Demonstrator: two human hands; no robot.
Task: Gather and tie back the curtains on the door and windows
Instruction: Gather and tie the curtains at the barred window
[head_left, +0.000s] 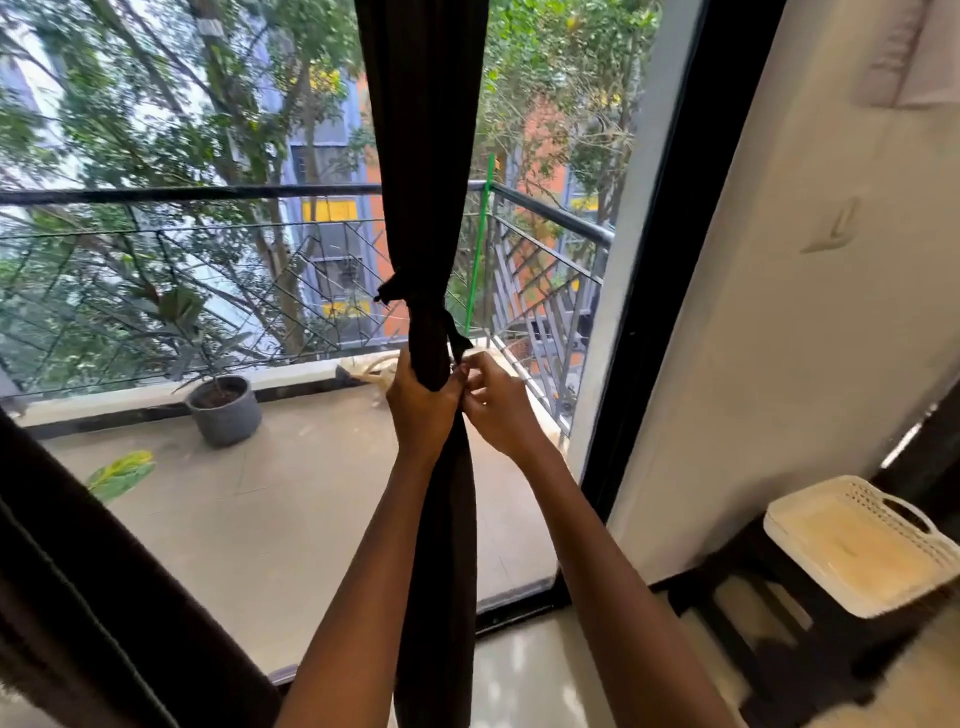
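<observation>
The left hand (422, 402) wraps its grip round the gathered curtain (423, 156), just under the tie (415, 300). The right hand (500, 408) pinches the tie's loose end, in front of the glass door (291, 519).

So the dark curtain (423, 156) is bunched into one thick rope down the middle of the glass door (670, 291), with a tie strap (415, 301) cinched around it. The left hand (421, 400) grips the bundle just below the strap. The right hand (501, 408) is touching it, pinching the strap's loose tail in its fingers (470, 375). Out on the balcony there's a grey plant pot (224, 410) by the railing (208, 195). A second curtain (78, 597) hangs lower left, and there's a white basket (862, 545) on the right.
</observation>
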